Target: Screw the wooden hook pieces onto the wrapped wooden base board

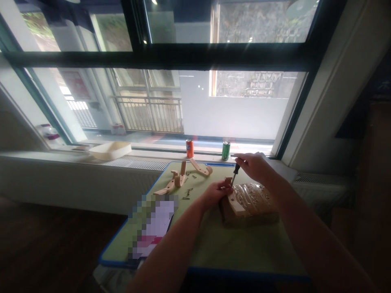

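Observation:
My right hand (255, 167) is closed round the dark handle of a screwdriver (234, 172), which points down at a small wooden piece (228, 181). My left hand (216, 192) grips that wooden piece and the pale flat wooden part (236, 202) under it. Both rest on a brown block wrapped in clear plastic (253, 203) on the green mat (226, 244).
Curved wooden parts (179, 180) and small loose screws (187, 191) lie at the mat's far left. An orange can (190, 148) and a green can (225, 151) stand on the window sill, with a shallow white tray (110, 149) further left. A blurred patch (152, 228) covers the mat's near left.

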Motion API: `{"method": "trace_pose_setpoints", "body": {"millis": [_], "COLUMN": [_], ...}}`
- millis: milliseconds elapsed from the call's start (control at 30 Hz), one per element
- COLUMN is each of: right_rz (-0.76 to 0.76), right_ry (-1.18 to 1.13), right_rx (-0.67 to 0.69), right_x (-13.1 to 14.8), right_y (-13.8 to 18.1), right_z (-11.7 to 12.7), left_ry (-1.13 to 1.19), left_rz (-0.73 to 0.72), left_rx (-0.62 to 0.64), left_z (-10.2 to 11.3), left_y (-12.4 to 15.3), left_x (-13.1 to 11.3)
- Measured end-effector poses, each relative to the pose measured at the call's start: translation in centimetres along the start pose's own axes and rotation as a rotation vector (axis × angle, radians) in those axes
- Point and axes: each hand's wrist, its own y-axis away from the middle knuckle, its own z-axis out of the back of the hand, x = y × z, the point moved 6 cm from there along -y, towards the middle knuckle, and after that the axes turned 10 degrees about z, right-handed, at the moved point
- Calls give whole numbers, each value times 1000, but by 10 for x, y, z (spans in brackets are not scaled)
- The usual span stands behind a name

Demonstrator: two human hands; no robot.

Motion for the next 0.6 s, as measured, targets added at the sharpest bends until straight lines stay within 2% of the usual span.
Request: {"method": "trace_pose_setpoints", "body": {"millis": [133, 267, 367, 433, 600], "right_rz": [-168, -280, -353, -365, -347], "right_ry": [-218, -544, -662, -664, -664], "right_rx": [-98, -343, -502, -532, -488], "right_x": [-2, -4, -4, 0, 8], "right_y": [23, 38, 43, 44, 49], "right_z": [-9, -28, -41, -45, -51], "left_ry": [15, -4, -23, -35, -82], "left_rz": [-3, -8, -11, -15, -20], "left_rx": [4, -15, -20, -19, -41], "left_z": [0, 1, 1, 1, 3], "left_y": [0, 0, 0, -1, -2], "left_x": [1, 1, 1, 1, 1]}}
